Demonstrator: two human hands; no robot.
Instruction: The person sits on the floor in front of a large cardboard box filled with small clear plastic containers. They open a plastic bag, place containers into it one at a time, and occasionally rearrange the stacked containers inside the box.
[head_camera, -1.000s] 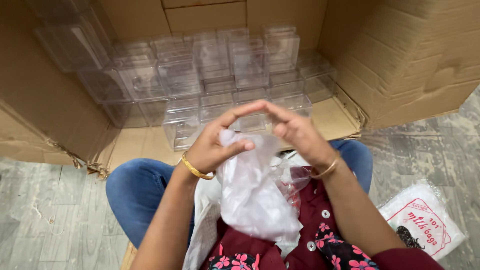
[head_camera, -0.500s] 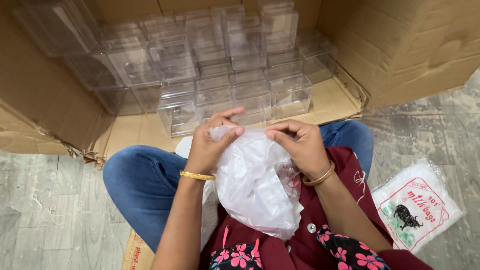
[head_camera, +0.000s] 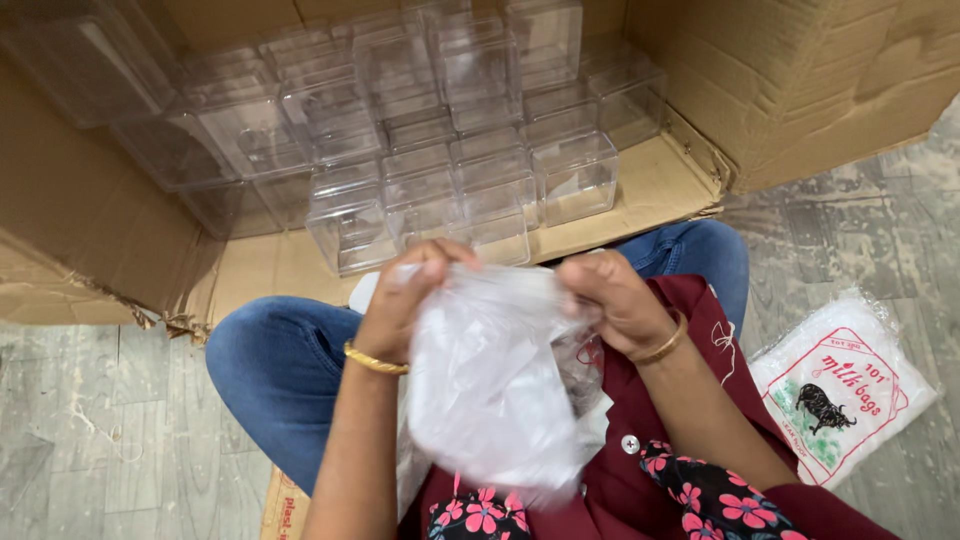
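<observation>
Head view: left hand (head_camera: 405, 300) and right hand (head_camera: 610, 300) each pinch the top edge of a thin, crinkled, translucent plastic bag (head_camera: 490, 385), fingers pressed together on the film. It hangs limp below both grips, long axis vertical, mouth up, over the lap, near stacked clear rigid plastic boxes (head_camera: 420, 150) in a cardboard carton (head_camera: 800, 80).

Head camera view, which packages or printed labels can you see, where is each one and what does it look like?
Packet of bags: on the floor right of the person's knee; flat, clear, white label with red border and black animal picture.
Cardboard carton: lying open ahead; brown, holding clear plastic boxes.
Thin plastic bag: translucent white, crumpled, pinched between left hand and right hand.
Cardboard strip: bottom edge, brown, red print.
</observation>
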